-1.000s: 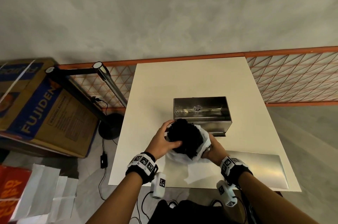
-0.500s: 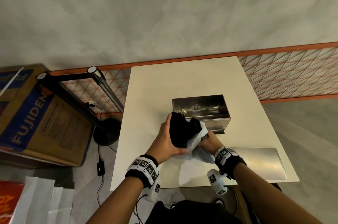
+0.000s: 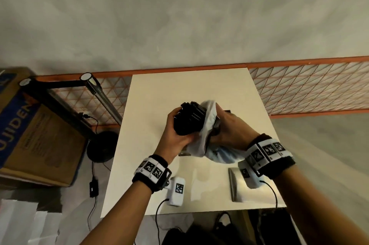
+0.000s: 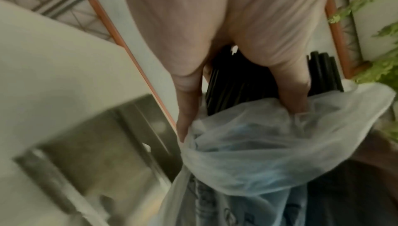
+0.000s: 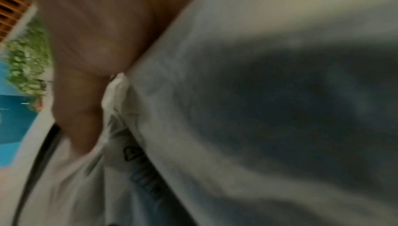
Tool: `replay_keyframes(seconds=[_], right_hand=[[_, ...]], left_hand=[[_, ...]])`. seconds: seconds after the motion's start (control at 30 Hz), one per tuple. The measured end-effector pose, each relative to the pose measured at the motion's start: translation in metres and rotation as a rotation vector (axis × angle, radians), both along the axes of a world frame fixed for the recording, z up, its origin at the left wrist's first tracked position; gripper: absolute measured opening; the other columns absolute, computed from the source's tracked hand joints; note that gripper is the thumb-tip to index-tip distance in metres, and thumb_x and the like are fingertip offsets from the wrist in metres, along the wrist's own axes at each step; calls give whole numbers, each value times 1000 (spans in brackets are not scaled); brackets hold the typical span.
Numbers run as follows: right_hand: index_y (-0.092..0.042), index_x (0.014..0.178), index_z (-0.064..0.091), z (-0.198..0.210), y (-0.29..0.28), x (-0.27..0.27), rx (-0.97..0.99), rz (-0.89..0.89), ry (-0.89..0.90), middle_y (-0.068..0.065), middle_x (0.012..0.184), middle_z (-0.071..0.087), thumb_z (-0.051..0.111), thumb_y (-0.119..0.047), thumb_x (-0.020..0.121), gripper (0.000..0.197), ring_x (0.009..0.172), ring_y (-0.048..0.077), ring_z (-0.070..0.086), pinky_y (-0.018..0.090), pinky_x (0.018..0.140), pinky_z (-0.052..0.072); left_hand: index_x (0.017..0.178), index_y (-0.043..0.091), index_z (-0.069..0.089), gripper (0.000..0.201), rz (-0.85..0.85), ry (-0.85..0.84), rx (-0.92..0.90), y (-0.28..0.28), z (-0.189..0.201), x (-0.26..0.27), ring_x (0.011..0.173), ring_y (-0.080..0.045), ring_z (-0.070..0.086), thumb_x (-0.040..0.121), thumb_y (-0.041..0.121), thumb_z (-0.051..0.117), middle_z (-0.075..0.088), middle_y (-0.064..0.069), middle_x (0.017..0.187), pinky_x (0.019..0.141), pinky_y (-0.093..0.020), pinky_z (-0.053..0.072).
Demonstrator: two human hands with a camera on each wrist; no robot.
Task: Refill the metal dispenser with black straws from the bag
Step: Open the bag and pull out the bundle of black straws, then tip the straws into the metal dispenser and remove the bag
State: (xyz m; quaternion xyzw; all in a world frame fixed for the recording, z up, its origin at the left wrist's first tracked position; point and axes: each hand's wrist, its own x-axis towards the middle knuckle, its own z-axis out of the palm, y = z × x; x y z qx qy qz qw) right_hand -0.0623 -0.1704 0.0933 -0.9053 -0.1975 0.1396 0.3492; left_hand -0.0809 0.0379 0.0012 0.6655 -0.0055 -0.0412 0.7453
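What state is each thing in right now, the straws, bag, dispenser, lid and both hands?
black straws: bundled, partly out of bag
bag: open, peeled back
metal dispenser: open, on table
lid: off, flat on table
left hand: grips straws
right hand: grips bag

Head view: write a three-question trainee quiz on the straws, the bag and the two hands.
1. True or false: the black straws already lie inside the metal dispenser.
2. Which hand grips the straw bundle? A) left hand B) right hand
3. Fill in: the right hand holds the ____.

Key: 1. False; the bundle is held above the white table, partly out of the bag. 2. A. 3. plastic bag.
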Motion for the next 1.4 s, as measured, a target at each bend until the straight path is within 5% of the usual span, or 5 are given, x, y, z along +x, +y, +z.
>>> replay_keyframes(seconds=[0.43,0.67,1.07,1.2,1.4], right_hand=[[-26,150,20,2,-26,77,-515,161,-327,0,151,41,68,-35,83,83,99,37,66,41,78,51],[-28,138,29,17,-3,92,-523,252,-484,-2,126,58,64,-34,79,68,84,32,67,43,68,56],[-34,136,28,-48,9,102,-696,210,-257,-3,116,60,70,-14,75,76,91,32,66,37,63,43],[-31,132,38,-49,13,103,-691,203,-220,0,113,63,59,-20,84,54,93,33,65,37,66,43],[-35,127,43,-47,13,107,-711,278,-149,-1,116,64,57,-26,85,45,96,32,66,41,78,55]], left_hand=[[132,39,53,81,157,151,-90,-59,-16,70,120,-29,66,63,43,97,67,2,132,86,-56,61],[144,23,49,74,164,158,-206,-48,-18,80,114,-38,69,82,32,89,67,-13,133,87,-61,58],[119,14,73,22,154,489,-304,-55,-51,87,109,-32,71,102,20,58,75,-14,116,90,-44,57],[128,9,70,42,222,549,-452,-49,-64,91,123,-39,63,99,37,59,68,-21,130,112,-55,45],[117,14,76,53,261,550,-419,-50,-77,101,116,-35,67,100,57,50,73,-16,121,110,-53,47]])
